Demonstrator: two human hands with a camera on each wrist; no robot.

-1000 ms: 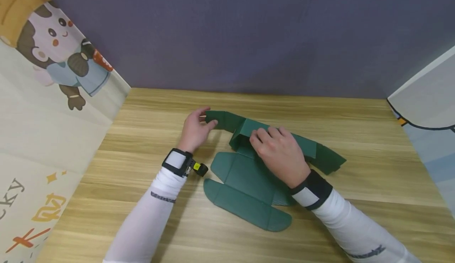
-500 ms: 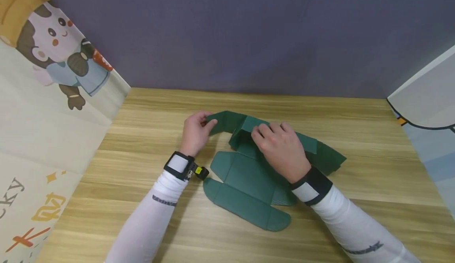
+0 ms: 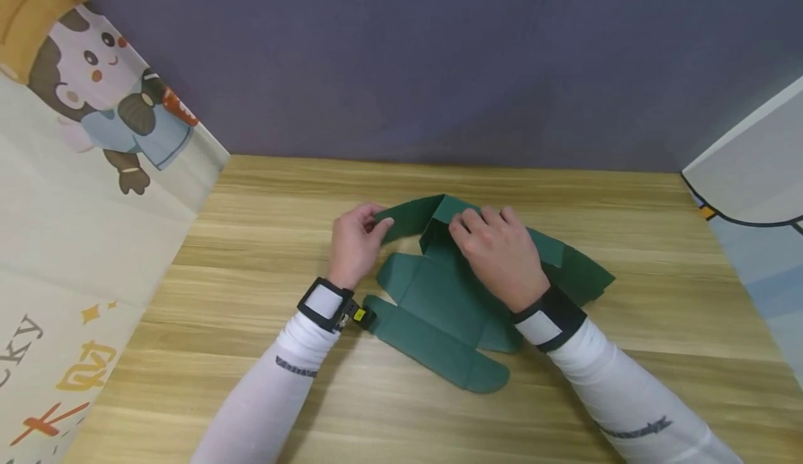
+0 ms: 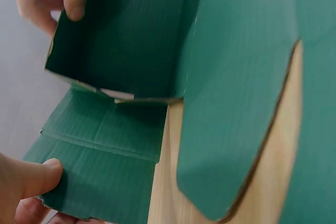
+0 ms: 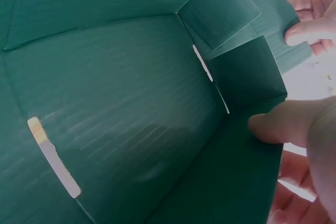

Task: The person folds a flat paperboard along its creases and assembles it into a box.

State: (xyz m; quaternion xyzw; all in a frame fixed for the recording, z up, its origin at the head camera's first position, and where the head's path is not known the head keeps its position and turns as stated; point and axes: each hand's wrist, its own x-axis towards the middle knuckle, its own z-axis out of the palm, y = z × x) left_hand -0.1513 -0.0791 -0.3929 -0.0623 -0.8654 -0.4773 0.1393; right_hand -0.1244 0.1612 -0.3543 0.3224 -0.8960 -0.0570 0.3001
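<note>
A partly folded green cardboard box (image 3: 439, 304) lies on the table, its far wall (image 3: 461, 207) standing up. My left hand (image 3: 354, 244) pinches the outer end of the left side flap (image 3: 410, 217), thumb on the near face. In the left wrist view that flap (image 4: 105, 174) shows a crease across it. My right hand (image 3: 502, 262) grips the top of the raised wall. The right wrist view has its thumb (image 5: 278, 124) on the inner face and fingers behind. Two small corner tabs (image 5: 218, 11) are folded up, and pale slots (image 5: 55, 158) show at the base edges.
The wooden table (image 3: 251, 241) extends around the box. A right side flap (image 3: 586, 276) sticks out past my right hand. The lid panel with rounded ends (image 3: 433, 345) lies toward me. A dark wall (image 3: 439, 67) rises behind the table, with printed cartoon sheets (image 3: 94, 102) at the sides.
My left hand has moved right and toward me, swinging the left flap inward against the box end. The box's flat panels have shifted slightly away from me. My right hand keeps its grip.
</note>
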